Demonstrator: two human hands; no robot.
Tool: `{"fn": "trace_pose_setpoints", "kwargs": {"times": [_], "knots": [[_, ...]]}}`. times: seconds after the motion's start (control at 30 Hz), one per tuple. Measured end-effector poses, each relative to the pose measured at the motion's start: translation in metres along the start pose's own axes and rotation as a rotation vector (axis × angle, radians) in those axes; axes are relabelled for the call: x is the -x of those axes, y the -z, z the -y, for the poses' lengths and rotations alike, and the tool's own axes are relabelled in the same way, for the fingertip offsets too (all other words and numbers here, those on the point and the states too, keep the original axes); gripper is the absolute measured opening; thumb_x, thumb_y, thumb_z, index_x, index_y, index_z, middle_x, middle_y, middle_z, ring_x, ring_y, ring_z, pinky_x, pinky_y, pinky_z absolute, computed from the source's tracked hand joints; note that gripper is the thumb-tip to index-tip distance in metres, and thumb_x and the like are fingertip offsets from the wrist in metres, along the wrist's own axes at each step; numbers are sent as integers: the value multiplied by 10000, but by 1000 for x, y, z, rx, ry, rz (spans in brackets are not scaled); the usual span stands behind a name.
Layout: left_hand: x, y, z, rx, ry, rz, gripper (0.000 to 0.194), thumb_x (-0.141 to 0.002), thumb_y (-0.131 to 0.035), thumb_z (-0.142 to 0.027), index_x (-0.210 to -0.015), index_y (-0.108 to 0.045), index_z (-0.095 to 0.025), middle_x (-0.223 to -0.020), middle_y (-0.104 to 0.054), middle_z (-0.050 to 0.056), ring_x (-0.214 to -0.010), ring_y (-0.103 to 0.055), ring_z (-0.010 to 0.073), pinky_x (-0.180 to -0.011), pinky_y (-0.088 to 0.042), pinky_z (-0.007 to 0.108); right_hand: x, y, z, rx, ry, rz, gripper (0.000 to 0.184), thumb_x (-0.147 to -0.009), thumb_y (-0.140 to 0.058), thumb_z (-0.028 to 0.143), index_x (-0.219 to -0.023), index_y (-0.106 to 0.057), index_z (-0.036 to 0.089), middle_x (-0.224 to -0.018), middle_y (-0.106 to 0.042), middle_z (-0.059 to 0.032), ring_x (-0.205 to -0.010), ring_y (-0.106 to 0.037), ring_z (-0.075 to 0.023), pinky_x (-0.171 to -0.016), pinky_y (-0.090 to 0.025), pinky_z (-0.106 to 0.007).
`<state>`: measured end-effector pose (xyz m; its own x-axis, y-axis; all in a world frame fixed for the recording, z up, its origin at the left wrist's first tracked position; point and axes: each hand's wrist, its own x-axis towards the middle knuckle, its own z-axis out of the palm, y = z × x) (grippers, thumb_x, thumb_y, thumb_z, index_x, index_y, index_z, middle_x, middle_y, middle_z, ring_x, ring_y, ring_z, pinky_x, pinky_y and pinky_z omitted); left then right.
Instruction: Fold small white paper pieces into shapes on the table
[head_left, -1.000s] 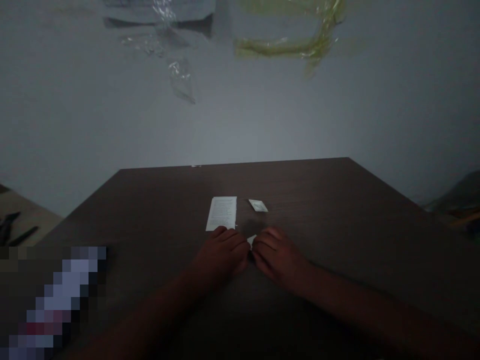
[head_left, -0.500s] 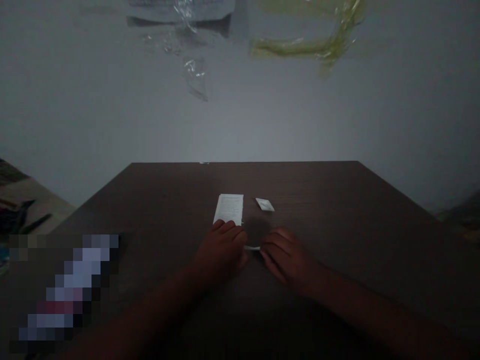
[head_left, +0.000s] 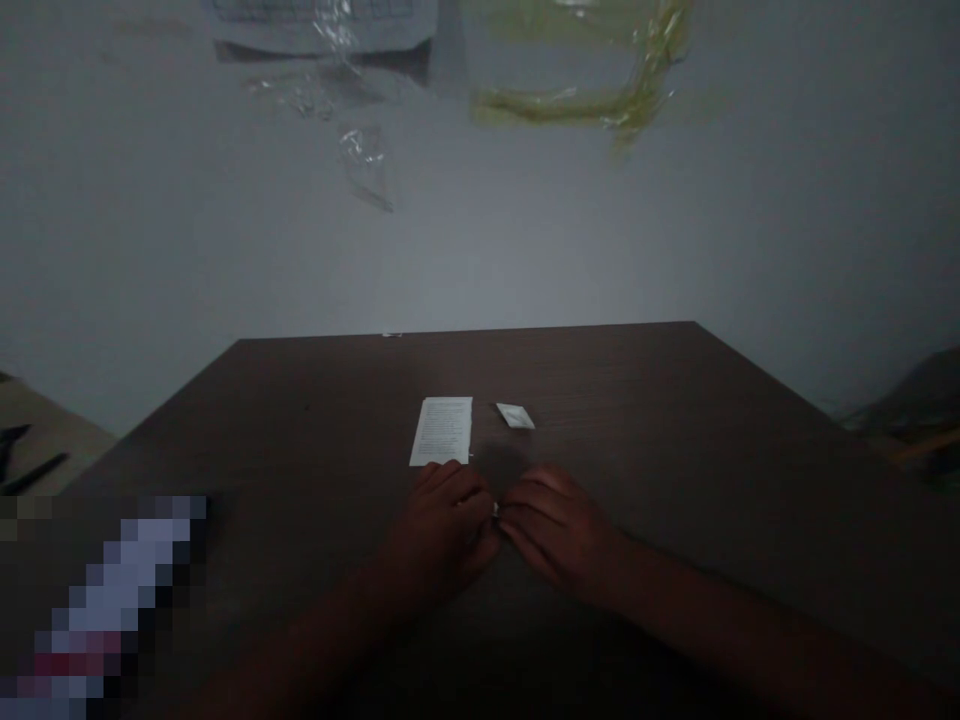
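Note:
Over the near middle of the table, my left hand (head_left: pixel 448 522) and my right hand (head_left: pixel 561 530) meet with fingers closed. Between their fingertips shows a tiny bit of a white piece of paper (head_left: pixel 495 510), pinched from both sides; the fingers hide nearly all of it. Just beyond my left knuckles lies a small stack of printed paper (head_left: pixel 442 432), flat on the tabletop. To its right rests a small folded paper (head_left: pixel 516 416), shaped like a diamond, apart from both hands.
The dark wooden table (head_left: pixel 637 400) reaches back to a pale wall (head_left: pixel 570 240) with clear and yellow tape (head_left: pixel 555 105) on it. A blurred-out, pixelated object (head_left: pixel 112 600) lies at the left front. A small white scrap (head_left: pixel 392 334) sits at the far edge.
My hands have come together, so the white strip seen between them is now almost covered. The view has shifted slightly, moving the whole scene left.

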<state>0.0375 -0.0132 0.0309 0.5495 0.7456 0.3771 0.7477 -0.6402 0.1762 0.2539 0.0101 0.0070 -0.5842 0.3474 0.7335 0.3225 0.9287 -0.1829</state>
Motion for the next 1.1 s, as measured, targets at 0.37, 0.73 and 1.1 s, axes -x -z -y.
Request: {"fn": "trace_pose_setpoints", "kwargs": {"times": [0.37,0.73,1.1], "knots": [[3,-4,-5,98,-23,-80,162,-847,-682,-65,-811,-616,-209,-887,-707,28,-865,-651,237,-807,-507,395,1,-2,4,-17,1,18,168,-1051,-550,128,-975,-681,202,-894,-722,-81,-797,-633,-234,-713,-586,-375],[0,2,33,-117,87,-72,182,-835,-638,-92,-790,-547,-243,-834,-676,14,-847,-625,258,-800,-470,406,-1,12,-6,-44,-25,-25,160,-1037,-555,58,-1056,-634,196,-925,-694,-68,-823,-632,-208,-750,-587,-360],[2,-5,-5,32,-76,-150,174,-867,-651,-54,-904,-629,-223,-923,-746,17,-883,-680,239,-800,-481,386,1,1,0,-57,-31,-17,120,-1057,-558,109,-1032,-639,194,-920,-706,-69,-820,-632,-217,-737,-584,-357]]}}
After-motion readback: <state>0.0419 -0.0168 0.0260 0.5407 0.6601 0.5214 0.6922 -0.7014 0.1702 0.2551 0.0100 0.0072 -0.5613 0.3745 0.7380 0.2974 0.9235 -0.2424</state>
